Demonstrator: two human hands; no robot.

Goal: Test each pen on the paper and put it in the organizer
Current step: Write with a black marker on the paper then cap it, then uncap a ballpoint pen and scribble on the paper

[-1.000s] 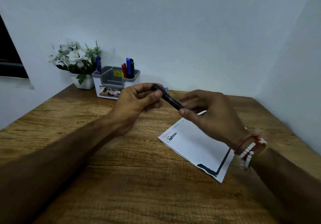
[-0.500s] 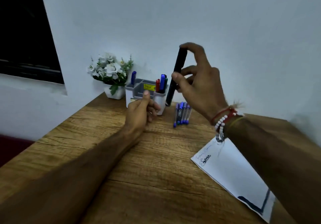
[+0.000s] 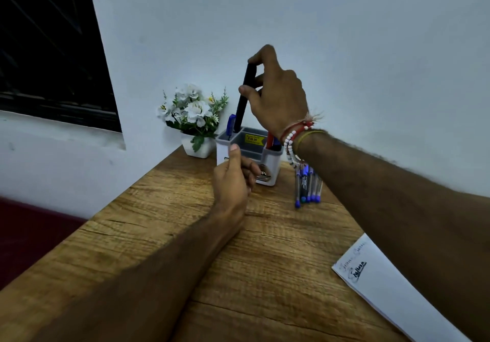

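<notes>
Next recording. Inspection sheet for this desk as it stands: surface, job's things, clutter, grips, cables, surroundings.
Surface: wooden table, grain visible between the things.
Job's things: black pen upright, lower end dipping into the organizer, left compartment, beside a blue pen; red pen in its right compartment; loose pens in a row on the table right of it; paper with scribbles at the right edge.
Clutter: flower pot left of the organizer.
Grips: right hand pinches the black pen; left hand curled, nothing seen in it, before the organizer.
Cables: nothing seen.
Surroundings: white wall; dark window at left.
</notes>
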